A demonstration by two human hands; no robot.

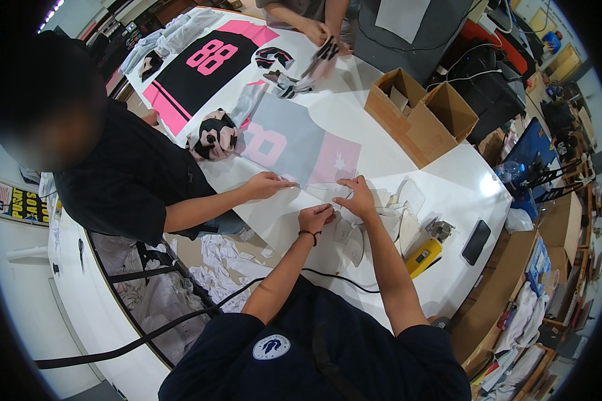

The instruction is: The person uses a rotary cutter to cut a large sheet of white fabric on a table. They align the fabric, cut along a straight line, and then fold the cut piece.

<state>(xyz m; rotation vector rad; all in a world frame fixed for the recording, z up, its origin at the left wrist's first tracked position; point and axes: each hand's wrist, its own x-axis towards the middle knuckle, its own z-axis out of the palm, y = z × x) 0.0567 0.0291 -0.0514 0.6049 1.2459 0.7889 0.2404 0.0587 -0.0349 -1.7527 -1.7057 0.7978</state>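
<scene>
My left hand (316, 219) is closed, fingertips pinched on something thin and small that I cannot make out, below the pale grey and pink printed panel (324, 137). My right hand (356, 198) has its thumb and fingers apart, fingertips at the panel's lower right corner. A co-worker's bare hand (267, 186) reaches from the left to the same panel's lower edge. White cut pieces (354, 240) lie under and beside my hands. A yellow handheld cutting tool (423, 257) stands to the right, with a black phone (475, 241) beyond it.
Black and pink panels (180, 93) and bundled patterned fabric (213, 137) lie on the white table (465, 194). Another person's hands (318, 33) hold fabric at the far side. An open cardboard box (418, 117) sits at back right. A black cable (147, 334) crosses at lower left over scrap-filled space.
</scene>
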